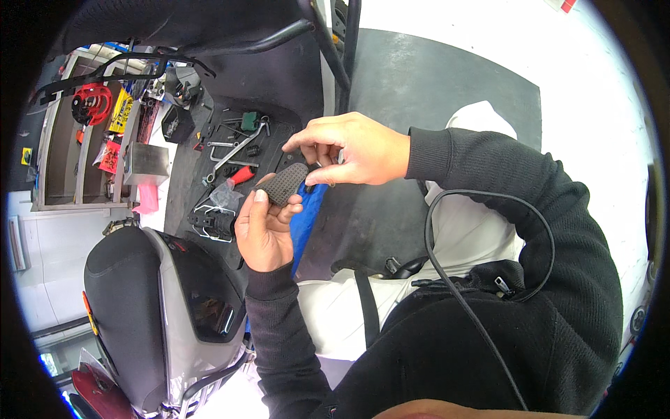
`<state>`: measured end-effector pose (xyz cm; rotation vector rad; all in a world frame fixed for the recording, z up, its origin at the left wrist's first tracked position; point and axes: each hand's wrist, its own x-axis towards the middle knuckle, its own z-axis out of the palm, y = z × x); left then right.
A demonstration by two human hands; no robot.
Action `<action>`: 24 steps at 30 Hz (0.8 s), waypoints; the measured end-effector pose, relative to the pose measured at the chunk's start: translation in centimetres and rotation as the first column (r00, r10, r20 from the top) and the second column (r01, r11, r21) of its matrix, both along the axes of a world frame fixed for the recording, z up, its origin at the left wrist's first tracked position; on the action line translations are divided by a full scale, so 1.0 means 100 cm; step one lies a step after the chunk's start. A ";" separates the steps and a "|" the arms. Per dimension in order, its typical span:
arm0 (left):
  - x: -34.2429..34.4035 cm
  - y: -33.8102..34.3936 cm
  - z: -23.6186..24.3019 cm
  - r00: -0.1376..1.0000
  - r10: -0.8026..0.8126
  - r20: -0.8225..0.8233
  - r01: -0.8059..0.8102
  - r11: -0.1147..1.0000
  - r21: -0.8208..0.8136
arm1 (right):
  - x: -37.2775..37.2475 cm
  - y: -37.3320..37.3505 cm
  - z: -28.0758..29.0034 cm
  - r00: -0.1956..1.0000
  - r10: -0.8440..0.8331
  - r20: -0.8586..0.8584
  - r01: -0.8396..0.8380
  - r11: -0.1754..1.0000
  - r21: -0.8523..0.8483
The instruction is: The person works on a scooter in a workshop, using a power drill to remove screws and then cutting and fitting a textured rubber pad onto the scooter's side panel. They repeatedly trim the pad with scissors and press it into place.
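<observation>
My left hand [265, 230] grips a dark textured pad [283, 183], thumb over its near end and fingers curled along its side. At the pad's far end is my right hand [352, 150], its index finger bent above it and its thumb pressed near a small dark piece that I cannot make out clearly. Behind both hands a black tray-like surface [202, 164] holds wrenches [237, 150], a red-handled tool [241, 175], a clear plastic bag [225, 195] and a black part with metal wire loops [209, 223]. A blue cloth [300, 230] shows under my hands.
A scooter seat [125, 307] stands at lower left. Metal shelves [63, 153] with tools are at upper left. Black tubing [335, 63] crosses the top, beside a dark mat [433, 70]. A cable [474, 321] loops across my body and right arm.
</observation>
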<state>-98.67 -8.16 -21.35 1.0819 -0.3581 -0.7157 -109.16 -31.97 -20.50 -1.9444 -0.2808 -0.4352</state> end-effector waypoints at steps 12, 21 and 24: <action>-0.005 -0.003 0.004 1.000 -0.005 0.009 0.005 0.999 0.038 | -0.005 -0.004 -0.004 0.997 -0.004 0.076 0.008 0.999 -0.050; -0.008 0.001 0.005 0.998 -0.057 -0.009 0.057 0.998 -0.010 | -0.006 -0.007 -0.002 0.997 0.027 0.077 -0.021 0.997 -0.079; -0.008 0.002 0.005 0.997 -0.079 -0.002 0.079 0.997 -0.010 | -0.006 -0.006 -0.003 0.996 0.021 0.087 -0.013 0.995 -0.100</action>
